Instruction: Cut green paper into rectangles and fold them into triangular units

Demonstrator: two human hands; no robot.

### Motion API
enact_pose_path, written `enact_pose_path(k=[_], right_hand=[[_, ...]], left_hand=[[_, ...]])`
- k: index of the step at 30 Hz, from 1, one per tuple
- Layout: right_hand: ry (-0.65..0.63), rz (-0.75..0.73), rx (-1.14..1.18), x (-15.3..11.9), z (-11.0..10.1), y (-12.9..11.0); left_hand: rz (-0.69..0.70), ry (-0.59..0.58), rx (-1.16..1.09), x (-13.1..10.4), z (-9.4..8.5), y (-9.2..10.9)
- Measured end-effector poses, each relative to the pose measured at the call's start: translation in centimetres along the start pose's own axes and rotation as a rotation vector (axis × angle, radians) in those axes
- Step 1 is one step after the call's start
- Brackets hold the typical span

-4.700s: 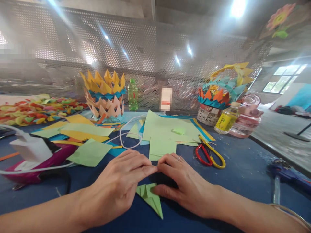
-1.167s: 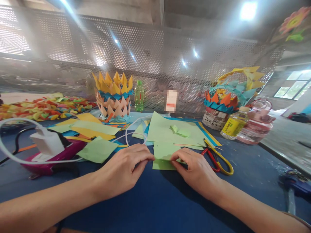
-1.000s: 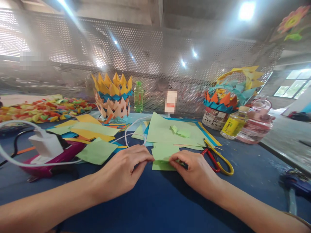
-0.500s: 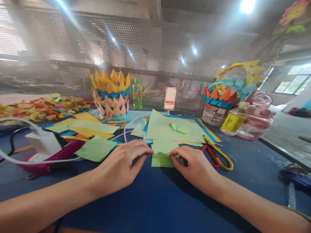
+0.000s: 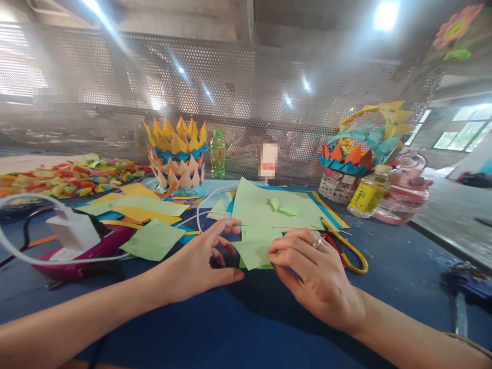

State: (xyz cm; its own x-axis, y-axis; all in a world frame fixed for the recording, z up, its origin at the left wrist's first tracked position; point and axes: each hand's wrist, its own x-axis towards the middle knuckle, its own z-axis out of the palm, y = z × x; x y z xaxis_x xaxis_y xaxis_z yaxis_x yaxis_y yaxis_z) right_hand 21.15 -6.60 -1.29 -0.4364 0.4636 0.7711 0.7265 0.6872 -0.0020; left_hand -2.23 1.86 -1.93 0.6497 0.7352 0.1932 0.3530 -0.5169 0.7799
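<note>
A small light green paper piece (image 5: pixel 251 254) is pinched at its right edge between the thumb and fingers of my right hand (image 5: pixel 315 274). Spread around the left side of that piece, my left hand (image 5: pixel 200 261) has thumb and fingers apart and holds nothing. Beneath and behind the pinched piece lie more light green squares (image 5: pixel 261 234). Farther back is a large light green sheet (image 5: pixel 253 205) with a small folded green piece (image 5: pixel 282 207) on top. A ring shows on my right hand.
Yellow-handled scissors (image 5: pixel 355 251) lie right of my right hand. Bottles (image 5: pixel 368 195), paper crowns (image 5: pixel 177 154) and a green bottle (image 5: pixel 218 156) stand behind. A magenta power strip (image 5: pixel 77 256) with a white charger (image 5: pixel 73 230) and cable sits left, near colored paper strips (image 5: pixel 146 210).
My left hand has opened, its thumb moving down away from its fingers. My right hand has turned over somewhat and shifted nearer, and the green piece in it is now lifted and tilted.
</note>
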Motion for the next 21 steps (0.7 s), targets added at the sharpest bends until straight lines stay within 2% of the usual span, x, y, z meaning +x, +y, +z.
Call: enact_pose_path(k=[2, 5, 7, 9, 12, 14, 18, 21], right_hand=[[0.01, -0.017, -0.023, 0.0, -0.1, -0.1], [0.014, -0.037, -0.066, 0.1, -0.1, -0.4], [0.016, -0.037, -0.082, 0.1, -0.1, -0.5], [0.023, -0.022, -0.077, 0.2, -0.1, -0.6], [0.029, -0.007, -0.047, 0.2, -0.1, -0.7], [0.012, -0.03, -0.014, 0.2, -0.2, -0.8], [-0.014, -0.058, 0.011, 0.0, -0.3, -1.0], [0.022, 0.113, 0.013, -0.1, 0.1, -0.8]], left_hand=[[0.091, 0.059, 0.129, -0.3, 0.0, 0.6], [0.291, 0.246, 0.442, -0.9, -0.1, 1.7], [0.337, 0.304, 0.52, -1.3, 0.0, 2.0], [0.308, 0.26, 0.486, -1.5, 0.2, 1.9], [0.245, 0.087, 0.352, -1.4, 0.7, 1.3], [0.27, 0.035, 0.283, -1.3, 0.9, 1.1], [0.427, 0.099, 0.254, -0.9, 0.5, 1.1], [0.469, 0.14, 0.234, -0.9, 0.0, 1.3]])
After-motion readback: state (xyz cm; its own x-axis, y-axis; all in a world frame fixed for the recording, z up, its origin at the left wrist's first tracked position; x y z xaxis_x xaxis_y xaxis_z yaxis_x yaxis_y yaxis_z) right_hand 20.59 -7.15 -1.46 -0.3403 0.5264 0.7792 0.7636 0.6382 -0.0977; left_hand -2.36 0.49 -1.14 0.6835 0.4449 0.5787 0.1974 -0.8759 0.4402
